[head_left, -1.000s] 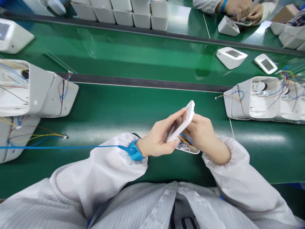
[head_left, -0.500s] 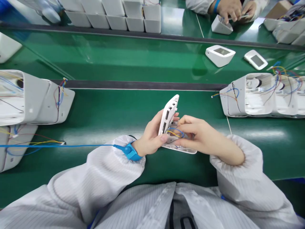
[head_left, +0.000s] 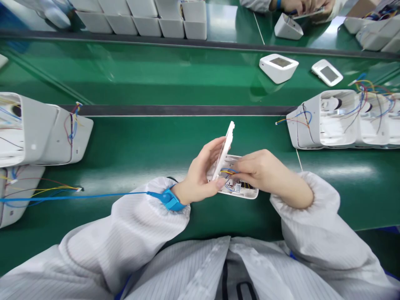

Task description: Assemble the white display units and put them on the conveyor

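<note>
My left hand grips a white plastic front cover, which stands tilted up, its edge toward me. Below and to the right of it, its thumb near the rim, lies a white plastic housing with its inside showing. Blue and yellow wires run between the two parts. My right hand reaches over the housing with its fingers pinched together at these wires; the fingertips are partly hidden. A blue wrist strap with a cord circles my left wrist.
White housings with loose wires stand at the left and the right. Beyond a dark rail, a white device with a screen and a screen cover lie on the green surface. Across, a co-worker's hands work near another white housing.
The cover has turned more edge-on and the housing has opened out flatter, showing more of its inside. My right hand has shifted slightly left and stays at the wires. The view has moved a little.
</note>
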### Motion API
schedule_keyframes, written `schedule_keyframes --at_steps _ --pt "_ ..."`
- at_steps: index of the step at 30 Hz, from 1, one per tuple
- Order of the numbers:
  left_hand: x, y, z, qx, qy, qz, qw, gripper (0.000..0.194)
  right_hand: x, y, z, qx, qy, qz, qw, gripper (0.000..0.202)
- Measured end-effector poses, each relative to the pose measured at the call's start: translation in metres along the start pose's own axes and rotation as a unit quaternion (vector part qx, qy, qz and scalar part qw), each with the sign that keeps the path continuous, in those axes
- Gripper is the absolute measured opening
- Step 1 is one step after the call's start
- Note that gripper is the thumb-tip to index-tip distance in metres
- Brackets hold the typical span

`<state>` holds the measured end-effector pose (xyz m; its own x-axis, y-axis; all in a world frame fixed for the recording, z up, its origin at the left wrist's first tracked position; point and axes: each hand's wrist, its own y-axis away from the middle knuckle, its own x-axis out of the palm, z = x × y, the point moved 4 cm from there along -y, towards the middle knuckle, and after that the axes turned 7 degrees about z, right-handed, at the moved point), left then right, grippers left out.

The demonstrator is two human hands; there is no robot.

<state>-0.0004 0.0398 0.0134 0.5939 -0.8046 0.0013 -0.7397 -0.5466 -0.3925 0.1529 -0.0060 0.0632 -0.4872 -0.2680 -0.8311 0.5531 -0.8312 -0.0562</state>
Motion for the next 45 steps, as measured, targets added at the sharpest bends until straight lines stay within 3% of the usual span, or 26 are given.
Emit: schedule_keyframes --at_steps 6,12,17,20,21,23,25,26,30,36,41,45 --pt "0.002 -0.001 0.000 0.009 -0.062 0.008 0.998 0.086 0.007 -0.005 -0.003 0.072 0.175 -0.013 0.982 0.016" --pt "0.002 -0.003 -0.004 0.010 -0.191 0.048 0.980 0.093 0.012 -0.002 -0.007 0.174 0.182 -0.043 0.967 0.009" --pt "0.004 -0.008 -0.015 0.046 -0.323 0.160 0.932 0.083 0.006 -0.001 -0.022 0.156 0.056 -0.017 0.986 0.017" --pt "0.005 -0.009 -0.015 0.026 -0.343 0.234 0.909 0.080 -0.008 0.005 -0.037 0.145 -0.111 0.017 0.983 0.016" --pt "0.005 -0.010 -0.015 0.017 -0.348 0.246 0.905 0.081 -0.013 0.007 -0.041 0.154 -0.181 0.007 0.971 0.015" --pt "0.005 -0.010 -0.013 0.002 -0.364 0.256 0.896 0.081 -0.022 0.011 -0.048 0.188 -0.283 -0.069 0.938 0.013" --pt "0.006 -0.010 -0.012 -0.005 -0.384 0.260 0.886 0.080 -0.023 0.010 -0.048 0.213 -0.339 -0.156 0.903 0.013" --pt "0.007 -0.010 -0.011 -0.007 -0.391 0.262 0.882 0.081 -0.019 0.008 -0.046 0.217 -0.360 -0.172 0.891 0.015" --pt "0.007 -0.008 -0.006 -0.025 -0.401 0.257 0.879 0.091 0.008 -0.008 -0.035 0.221 -0.399 -0.130 0.880 0.024" --pt "0.012 -0.005 -0.004 -0.045 -0.417 0.231 0.878 0.114 0.009 -0.008 -0.033 0.194 -0.344 -0.208 0.895 0.018" --pt "0.018 -0.002 -0.005 -0.078 -0.423 0.187 0.883 0.103 -0.005 0.003 -0.015 0.141 -0.154 -0.384 0.900 0.016" --pt "0.011 -0.002 -0.008 -0.020 -0.458 0.087 0.885 0.090 0.000 0.002 -0.019 0.193 -0.082 -0.358 0.910 0.035"
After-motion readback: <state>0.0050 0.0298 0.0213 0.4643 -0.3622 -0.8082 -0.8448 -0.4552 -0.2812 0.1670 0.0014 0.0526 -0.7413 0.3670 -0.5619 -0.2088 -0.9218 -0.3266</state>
